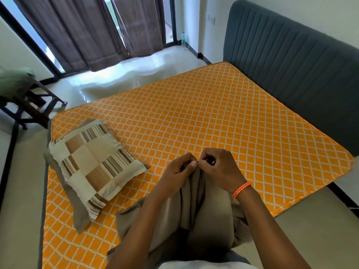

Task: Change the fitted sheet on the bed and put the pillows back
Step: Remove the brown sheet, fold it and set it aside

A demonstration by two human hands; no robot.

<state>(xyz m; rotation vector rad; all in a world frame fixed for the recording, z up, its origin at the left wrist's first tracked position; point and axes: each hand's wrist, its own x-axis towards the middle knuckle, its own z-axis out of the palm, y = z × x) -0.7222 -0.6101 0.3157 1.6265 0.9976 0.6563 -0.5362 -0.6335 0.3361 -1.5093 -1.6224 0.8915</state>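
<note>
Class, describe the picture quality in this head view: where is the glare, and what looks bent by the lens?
Head view: daylight from the window glares on the glossy floor; the wide-angle lens curves the bed edges and headboard; hands are sharp.

bright daylight via window (114, 18) | floor (124, 76) glare | edges bowed | corners perhaps soft

The bed sheet (194, 121) is orange with a white diamond lattice. At nine o'clock lies a pillow (93, 166) in cream, tan and brown-striped patchwork with a grey border. The cloth (204, 214) at six o'clock is plain beige; the headboard (291, 70) at two o'clock is slate blue.
</note>
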